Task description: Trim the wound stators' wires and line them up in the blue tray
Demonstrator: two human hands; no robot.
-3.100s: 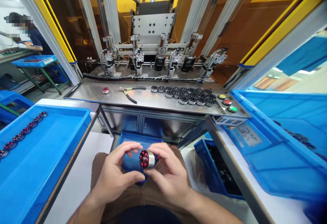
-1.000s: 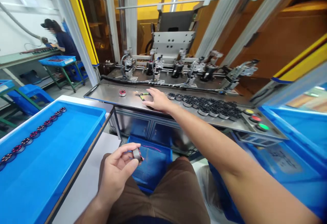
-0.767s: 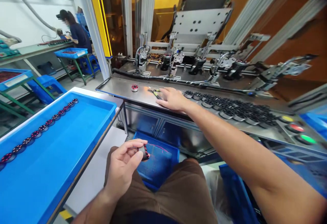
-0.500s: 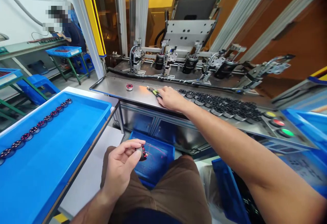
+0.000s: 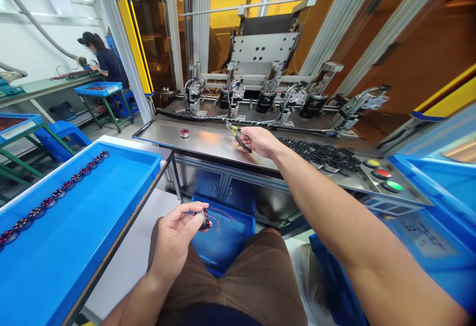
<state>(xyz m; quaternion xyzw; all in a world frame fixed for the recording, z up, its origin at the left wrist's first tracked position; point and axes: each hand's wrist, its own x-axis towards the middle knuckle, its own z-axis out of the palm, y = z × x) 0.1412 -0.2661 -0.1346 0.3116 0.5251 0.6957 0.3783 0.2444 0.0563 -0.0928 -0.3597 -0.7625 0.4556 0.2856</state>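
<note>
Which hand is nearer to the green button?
Right. The right hand, holding pliers, is left of the green button along the metal ledge; the left hand, pinching a round part, is farther left and lower in view.

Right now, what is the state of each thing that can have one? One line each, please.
Round grey metal part with red coils: held in left hand
Steel pliers with green and black handles: held in right hand, handles apart
Round silver part with red coils: flat on the steel ledge
Round green button: appears lit
Metal cabinet doors: shut
Long blue plastic tray: holding a row of round black-and-red parts
</note>
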